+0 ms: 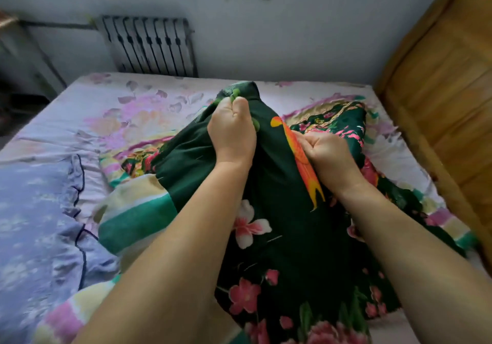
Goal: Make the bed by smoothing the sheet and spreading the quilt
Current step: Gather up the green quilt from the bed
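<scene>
Left hand and right hand both fisted on quilt, bunched above sheet, likely for spreading.

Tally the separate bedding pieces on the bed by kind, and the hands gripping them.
Dark green floral quilt: 1
Pale floral sheet: 1
Lavender bedding piece: 1
Hands gripping the quilt: 2, left hand and right hand
Total: 3 bedding pieces, 2 hands
</scene>
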